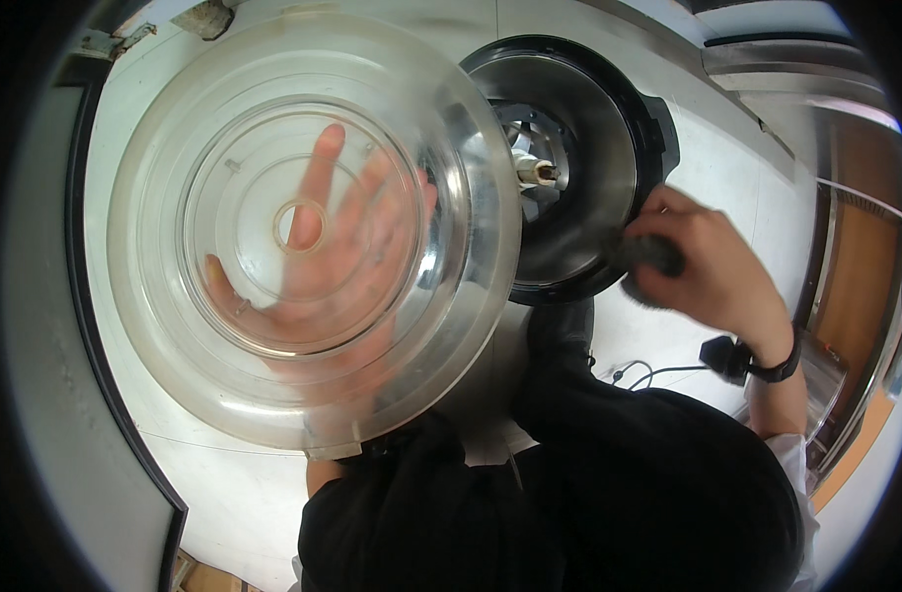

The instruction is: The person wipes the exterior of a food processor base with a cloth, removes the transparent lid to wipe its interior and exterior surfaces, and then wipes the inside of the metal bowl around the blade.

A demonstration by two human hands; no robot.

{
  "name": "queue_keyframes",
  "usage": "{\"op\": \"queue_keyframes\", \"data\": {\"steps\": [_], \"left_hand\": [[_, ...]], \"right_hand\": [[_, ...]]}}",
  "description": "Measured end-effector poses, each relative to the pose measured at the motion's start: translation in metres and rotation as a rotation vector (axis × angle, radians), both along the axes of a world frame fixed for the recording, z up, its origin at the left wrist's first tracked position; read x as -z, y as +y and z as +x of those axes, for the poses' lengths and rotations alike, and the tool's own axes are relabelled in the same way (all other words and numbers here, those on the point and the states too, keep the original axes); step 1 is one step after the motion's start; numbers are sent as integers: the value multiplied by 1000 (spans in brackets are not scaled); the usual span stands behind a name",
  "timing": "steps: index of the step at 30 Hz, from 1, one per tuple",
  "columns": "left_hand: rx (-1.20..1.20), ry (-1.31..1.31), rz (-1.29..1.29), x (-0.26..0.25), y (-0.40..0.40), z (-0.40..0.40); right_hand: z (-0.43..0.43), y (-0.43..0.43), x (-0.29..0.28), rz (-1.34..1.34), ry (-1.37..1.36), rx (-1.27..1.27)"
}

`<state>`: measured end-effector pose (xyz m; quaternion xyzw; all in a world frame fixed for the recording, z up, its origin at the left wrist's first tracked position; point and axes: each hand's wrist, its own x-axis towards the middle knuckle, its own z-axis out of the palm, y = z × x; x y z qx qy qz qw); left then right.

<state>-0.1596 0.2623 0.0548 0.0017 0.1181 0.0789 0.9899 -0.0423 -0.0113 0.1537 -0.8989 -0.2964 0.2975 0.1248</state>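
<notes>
A large round clear plastic lid (pixel 266 311) with a central hole is held up at the left. Through it I see my left hand (pixel 340 244) spread behind it, bearing the lid from beneath. Partly behind the lid's right edge stands a round black-rimmed tub (pixel 599 170) with a metal inner wall. A central shaft with a pale sleeve (pixel 536 172) rises inside, over metal blades or vanes. My right hand (pixel 695 251) is at the tub's near right rim, its fingers closed around a dark fuzzy object (pixel 654 255), which is too blurred to name.
The tub stands on a pale tiled floor (pixel 221 488) by my dark shoe (pixel 558 322). A black cable (pixel 666 369) lies at the right, near a clear container (pixel 825 377). A dark-edged panel (pixel 44 296) borders the left, and metal fittings (pixel 799 70) are at upper right.
</notes>
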Motion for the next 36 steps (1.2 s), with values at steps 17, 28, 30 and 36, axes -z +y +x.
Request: {"op": "queue_keyframes", "data": {"steps": [17, 28, 30, 36], "left_hand": [[47, 18, -6, -5, -1, 4], [3, 102, 0, -3, 16, -7], [-17, 135, 7, -5, 19, -10], [-41, 298, 13, -11, 8, -4]], "right_hand": [[10, 17, 15, 51, 13, -30], [14, 38, 85, -245, 143, -242], [11, 41, 92, -410, 32, -402], [6, 45, 82, -304, -67, -456]]}}
